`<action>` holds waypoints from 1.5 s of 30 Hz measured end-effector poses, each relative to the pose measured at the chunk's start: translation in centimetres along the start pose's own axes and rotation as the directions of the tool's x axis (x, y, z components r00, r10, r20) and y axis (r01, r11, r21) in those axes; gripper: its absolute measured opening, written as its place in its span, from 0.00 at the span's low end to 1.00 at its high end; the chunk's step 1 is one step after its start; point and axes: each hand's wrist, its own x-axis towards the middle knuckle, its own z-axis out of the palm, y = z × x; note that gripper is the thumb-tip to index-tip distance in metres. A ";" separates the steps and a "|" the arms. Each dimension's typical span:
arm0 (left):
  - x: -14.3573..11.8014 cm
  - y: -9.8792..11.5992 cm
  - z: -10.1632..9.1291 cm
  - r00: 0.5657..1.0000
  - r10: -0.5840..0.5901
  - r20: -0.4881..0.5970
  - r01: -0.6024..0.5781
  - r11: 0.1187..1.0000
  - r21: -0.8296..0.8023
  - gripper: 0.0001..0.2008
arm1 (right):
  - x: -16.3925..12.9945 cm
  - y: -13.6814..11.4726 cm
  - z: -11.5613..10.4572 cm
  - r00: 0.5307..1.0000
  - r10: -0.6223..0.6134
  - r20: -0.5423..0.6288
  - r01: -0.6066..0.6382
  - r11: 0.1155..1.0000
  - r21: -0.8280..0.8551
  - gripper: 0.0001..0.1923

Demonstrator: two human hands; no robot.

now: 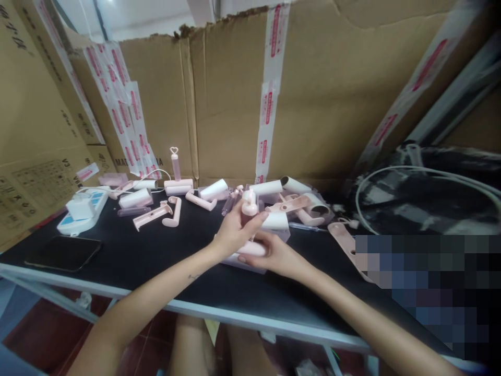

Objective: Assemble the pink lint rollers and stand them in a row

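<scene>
My left hand [229, 232] is closed around a pale pink plastic part with a rounded knob end [249, 202], held upright near the middle of the black table [156, 277]. Just below and to its right, my right hand [284, 256] grips a white and pink tube [253, 248] lying low over a translucent pinkish tray. The two hands are close together, and my fingers hide parts of both pieces. Beside them lies another white tube [274, 221]. Behind them are more white tubes [268, 188] and pink curved brackets [289, 203].
A phone [63, 253] and a white-and-blue power strip [80, 216] with a plugged charger lie at left. Loose pink brackets [171, 211] and a heart-topped stick [175, 166] stand mid-left. Cardboard [227, 104] walls the back. A coiled white cable [358, 196] is at right.
</scene>
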 end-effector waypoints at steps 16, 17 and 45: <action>4.4 -4.1 -11.2 0.973 0.229 -0.038 -0.012 0.211 0.977 0.24 | 16.8 -1.3 -7.9 0.977 -0.209 -0.043 0.122 0.711 -0.692 0.29; 4.3 -4.6 -11.2 0.988 0.150 -0.029 0.009 0.136 0.991 0.24 | 19.1 -1.2 -7.7 0.978 -0.209 -0.019 0.133 0.684 -0.717 0.29; 2.0 0.5 -10.5 0.933 -0.334 0.131 -0.127 0.035 0.991 0.17 | 14.6 2.0 -2.6 0.963 -0.234 0.135 0.260 0.670 -0.696 0.21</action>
